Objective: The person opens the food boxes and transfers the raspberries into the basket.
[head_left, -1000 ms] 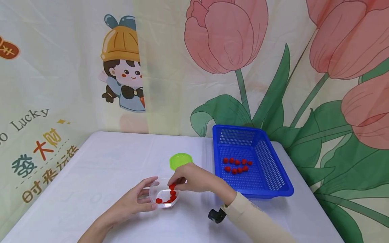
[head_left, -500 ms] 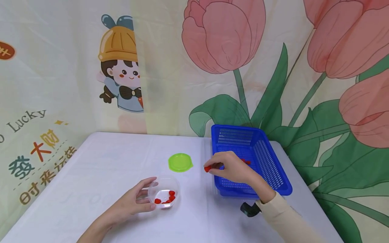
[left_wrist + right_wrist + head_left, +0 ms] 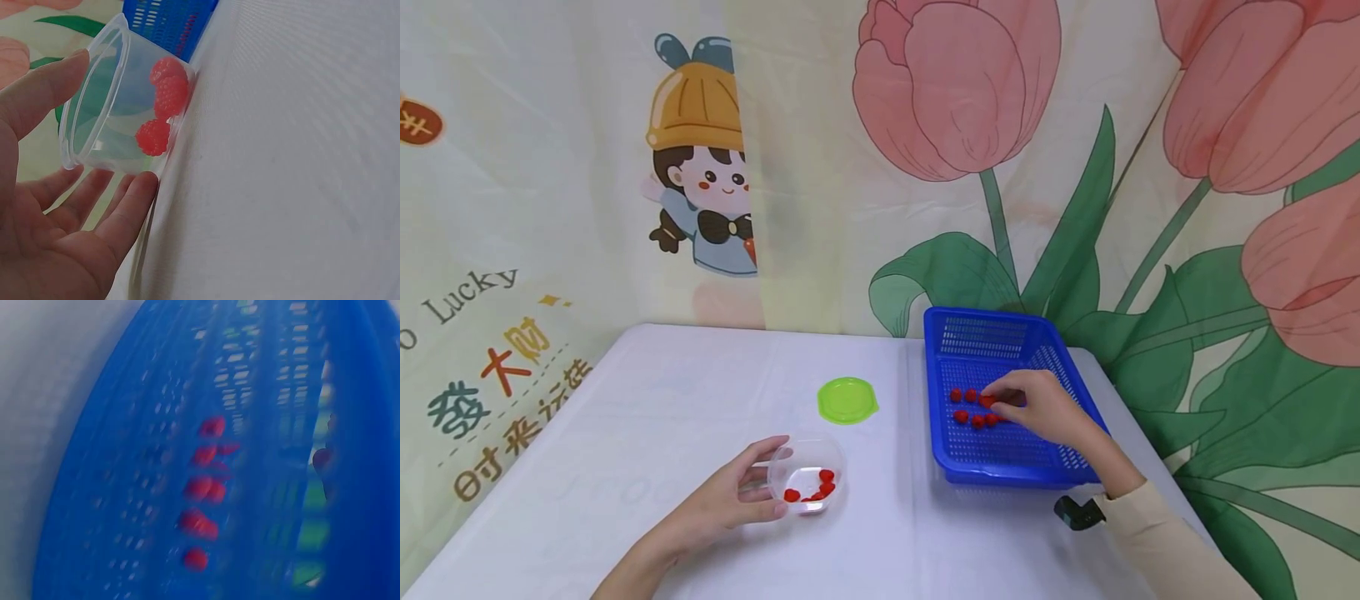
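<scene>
On the left of the white table, my left hand (image 3: 741, 492) holds a clear plastic tub (image 3: 805, 457) between thumb and fingers. Several red raspberries (image 3: 170, 95) lie at its bottom, seen through the side in the left wrist view. My right hand (image 3: 1037, 404) is over the blue basket (image 3: 1015, 475), thumb and fingertips pinching a raspberry (image 3: 988, 401). Below and beside it, more raspberries (image 3: 962, 417) lie in two rows on the basket floor, partly hidden by the hand. The right wrist view is blurred and shows raspberries (image 3: 195, 558) through the basket wall.
A bright green lid (image 3: 847, 401) lies flat on the table behind the tub, left of the basket. The table (image 3: 700, 392) ends at a printed cloth backdrop (image 3: 812, 167). A black wrist camera (image 3: 1078, 512) sticks out under the right sleeve.
My right hand has carried a raspberry from the tub rightward, across the table, to above the basket. The left hand and the tub have stayed in place.
</scene>
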